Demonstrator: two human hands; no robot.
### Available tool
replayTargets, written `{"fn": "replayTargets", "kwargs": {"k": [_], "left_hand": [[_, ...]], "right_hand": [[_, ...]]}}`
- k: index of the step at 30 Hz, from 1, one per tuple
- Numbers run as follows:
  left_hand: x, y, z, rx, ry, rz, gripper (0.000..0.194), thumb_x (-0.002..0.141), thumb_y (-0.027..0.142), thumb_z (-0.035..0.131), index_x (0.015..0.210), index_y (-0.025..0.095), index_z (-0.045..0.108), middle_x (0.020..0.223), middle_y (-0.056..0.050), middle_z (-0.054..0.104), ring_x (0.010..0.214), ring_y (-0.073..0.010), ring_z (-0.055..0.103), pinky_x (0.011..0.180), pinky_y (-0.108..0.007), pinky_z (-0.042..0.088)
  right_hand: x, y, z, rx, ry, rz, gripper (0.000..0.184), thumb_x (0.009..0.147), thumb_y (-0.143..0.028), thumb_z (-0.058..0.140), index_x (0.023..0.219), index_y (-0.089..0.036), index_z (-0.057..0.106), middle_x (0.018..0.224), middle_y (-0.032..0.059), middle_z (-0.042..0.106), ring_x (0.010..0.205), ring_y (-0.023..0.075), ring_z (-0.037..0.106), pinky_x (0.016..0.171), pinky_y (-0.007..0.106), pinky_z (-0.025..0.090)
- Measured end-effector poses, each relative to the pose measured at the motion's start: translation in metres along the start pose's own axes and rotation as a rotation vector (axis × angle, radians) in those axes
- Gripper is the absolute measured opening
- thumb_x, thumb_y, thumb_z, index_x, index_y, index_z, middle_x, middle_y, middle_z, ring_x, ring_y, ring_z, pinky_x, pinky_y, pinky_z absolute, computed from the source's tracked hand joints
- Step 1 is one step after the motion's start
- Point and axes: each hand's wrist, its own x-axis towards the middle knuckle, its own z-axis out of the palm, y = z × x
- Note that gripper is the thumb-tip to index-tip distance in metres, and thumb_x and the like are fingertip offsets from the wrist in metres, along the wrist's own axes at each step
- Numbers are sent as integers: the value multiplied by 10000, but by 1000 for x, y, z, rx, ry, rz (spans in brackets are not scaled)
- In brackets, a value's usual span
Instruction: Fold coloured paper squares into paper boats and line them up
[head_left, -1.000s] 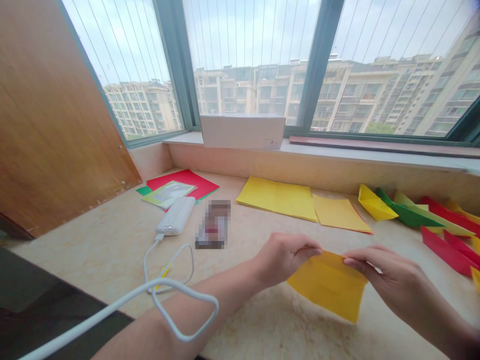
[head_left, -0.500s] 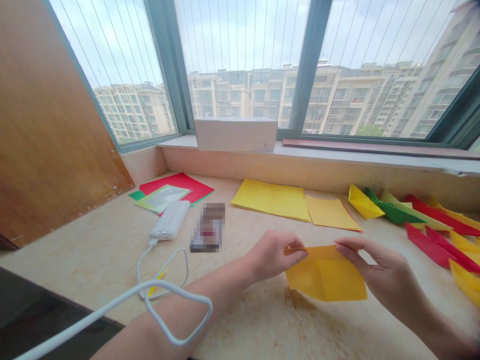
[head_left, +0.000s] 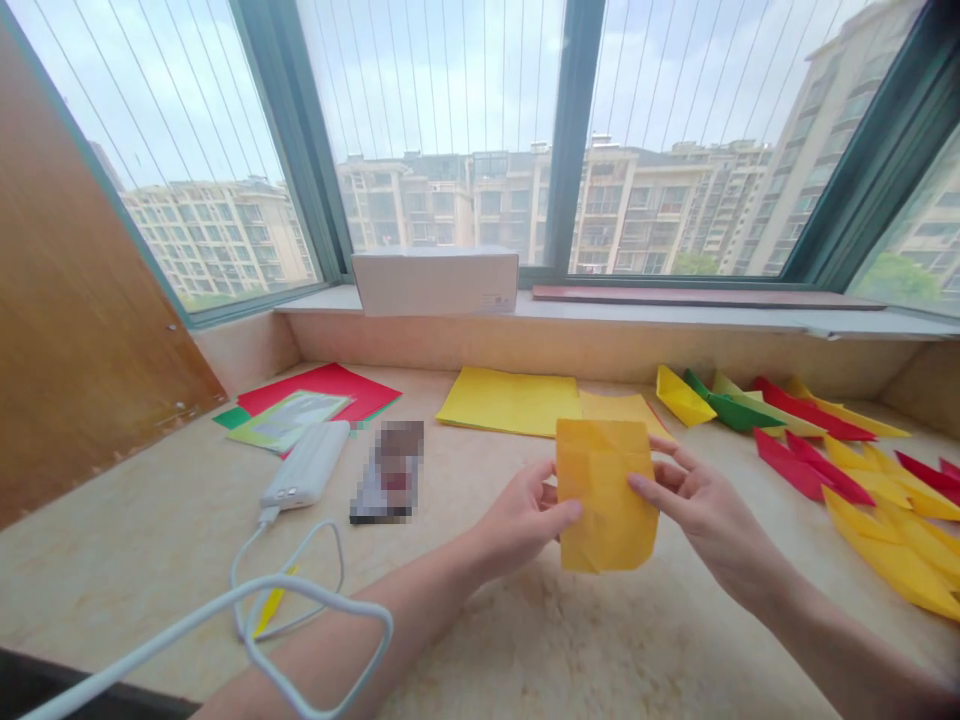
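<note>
A creased sheet of orange-yellow paper (head_left: 606,470) is held upright above the counter, its face towards me. My left hand (head_left: 525,515) pinches its left edge, thumb in front and fingers behind. At the right edge, my right hand (head_left: 694,500) grips it the same way, with the thumb on the front. Fold lines cross the sheet. Behind it lie a stack of yellow paper (head_left: 506,398) and a smaller orange sheet (head_left: 611,405), partly covered by the held paper.
Folded paper boats in yellow (head_left: 682,397), green (head_left: 739,410) and red (head_left: 787,462) line the right side. On the left are a white power bank (head_left: 306,465) with a cable (head_left: 337,592), red paper (head_left: 322,385) and a pixelated object (head_left: 390,470). A white box (head_left: 435,283) stands on the sill.
The orange-yellow paper has been raised and turned from lying nearly flat to upright. Both hands have shifted their grip to its sides. The view has swung a little to the right.
</note>
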Motion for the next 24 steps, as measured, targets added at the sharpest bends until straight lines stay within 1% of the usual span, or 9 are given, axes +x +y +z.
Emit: {"fn": "replayTargets", "kwargs": {"k": [3,5,8,11,14,16,18,21,24], "left_hand": [[-2,0,2,46,-59,-63,462,805,514,694,1062,131,679,938,-123,740,797,-232,711,619,-260,515],[-2,1,4,32,-11,-42,423,835,492,675,1047,127,705,952,-119,742,843,-233,707,712,-291,535],[1,2,7,-21,93,38,385,844,441,691,1080,137,703,1043,-119,738,935,-248,696,825,-328,537],[3,1,9,-40,213,67,401,861,453,671,1101,131,694,1051,-123,739,947,-257,696,809,-325,544],[4,-3,9,-51,271,1,450,864,485,657,1135,125,672,995,-123,747,893,-261,709,748,-326,552],[3,-5,10,-53,288,-53,471,867,506,645,1139,122,661,952,-119,749,849,-257,714,704,-318,549],[2,-6,12,-64,307,-76,484,869,526,634,1131,120,653,934,-114,746,832,-252,713,679,-306,540],[-1,-5,14,-119,265,-73,510,883,565,593,1135,125,642,979,-124,737,875,-256,707,706,-314,537],[-2,-4,15,-145,175,-30,529,874,589,593,1162,147,630,1065,-130,717,939,-261,691,783,-346,536]], "right_hand": [[-3,2,6,-15,-38,-26,460,775,-431,781,1160,-230,628,1069,104,753,938,277,724,840,420,587],[-7,3,12,-31,-99,-23,415,803,-410,758,1159,-233,635,1097,105,740,927,264,722,839,418,588],[-11,7,19,-5,-197,-1,481,824,-383,740,1258,-257,575,1149,98,716,954,259,715,838,421,593],[-11,14,20,-45,-156,-39,520,835,-372,724,1306,-249,542,1134,99,705,973,266,708,844,431,597],[-11,22,18,-312,-14,-226,371,892,-348,647,1247,-242,615,1085,93,688,988,262,685,874,434,586],[-12,25,18,-550,5,-384,322,943,-316,563,1251,-268,642,1102,92,653,1011,254,660,891,429,575],[-15,26,19,-725,-55,-476,378,978,-294,489,1341,-308,591,1198,99,599,1023,242,644,896,421,572],[-19,27,22,-843,-160,-499,469,996,-317,456,1463,-348,452,1406,107,469,1123,252,608,962,438,548],[-22,25,24,-904,-230,-484,538,986,-391,479,1511,-346,369,1551,104,319,1351,314,442,1096,516,431]]}}
